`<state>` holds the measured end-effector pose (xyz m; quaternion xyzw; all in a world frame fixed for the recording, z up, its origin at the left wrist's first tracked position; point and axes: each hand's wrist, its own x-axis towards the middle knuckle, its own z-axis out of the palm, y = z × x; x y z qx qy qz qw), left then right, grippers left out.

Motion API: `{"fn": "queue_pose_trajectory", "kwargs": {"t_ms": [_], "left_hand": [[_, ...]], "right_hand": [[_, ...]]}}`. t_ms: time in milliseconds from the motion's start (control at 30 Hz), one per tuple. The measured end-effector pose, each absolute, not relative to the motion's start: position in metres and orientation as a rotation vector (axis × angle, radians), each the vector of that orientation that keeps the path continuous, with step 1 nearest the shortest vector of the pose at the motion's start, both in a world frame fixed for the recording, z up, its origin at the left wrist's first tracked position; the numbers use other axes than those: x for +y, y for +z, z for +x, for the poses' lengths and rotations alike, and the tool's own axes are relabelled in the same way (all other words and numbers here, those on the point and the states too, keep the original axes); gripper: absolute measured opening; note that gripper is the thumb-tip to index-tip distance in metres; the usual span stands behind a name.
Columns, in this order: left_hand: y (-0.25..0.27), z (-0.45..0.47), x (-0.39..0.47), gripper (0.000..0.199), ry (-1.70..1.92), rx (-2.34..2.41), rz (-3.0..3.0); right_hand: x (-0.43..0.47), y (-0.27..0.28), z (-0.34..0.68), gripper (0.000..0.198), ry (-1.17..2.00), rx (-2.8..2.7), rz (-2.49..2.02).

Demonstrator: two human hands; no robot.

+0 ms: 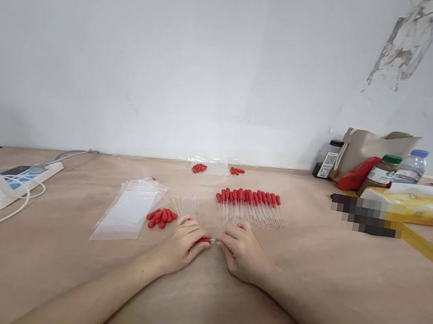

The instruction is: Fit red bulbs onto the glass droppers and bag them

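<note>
My left hand (181,245) is closed around a red rubber dropper bulb (204,240), most of it hidden by the fingers. My right hand (243,253) pinches a clear dropper tube (213,241), of which only a short piece shows. Tube and bulb meet end to end between the two hands, low over the table. Beside the left hand lies a small pile of loose red bulbs (162,218). Several bare clear tubes (187,205) lie just beyond that hand. Past the right hand, a row of droppers with red bulbs (250,197) lies side by side.
Clear plastic bags (128,210) lie left of the bulb pile. More red bulbs (199,168) rest on plastic near the wall. A power strip (13,187) with white cables is at far left. Bottles (380,171), a beige bag (363,149) and a tissue pack (408,204) stand at right.
</note>
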<state>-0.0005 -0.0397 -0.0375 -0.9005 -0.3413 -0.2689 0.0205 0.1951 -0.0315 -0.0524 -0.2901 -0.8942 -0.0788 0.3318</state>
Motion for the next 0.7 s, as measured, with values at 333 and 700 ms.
{"fn": "queue_pose_trajectory", "kwargs": {"t_ms": [333,700], "left_hand": [[-0.020,-0.022,-0.038,0.030,-0.727,-1.161,-2.565],[-0.013,-0.110,0.008,0.024,-0.925,-2.168,-2.300]], "right_hand": [[-0.036,-0.042,0.202,0.020,-0.305,-2.269,-1.026],[0.034,-0.019,0.227,0.022,0.032,-1.719,-1.880]]}}
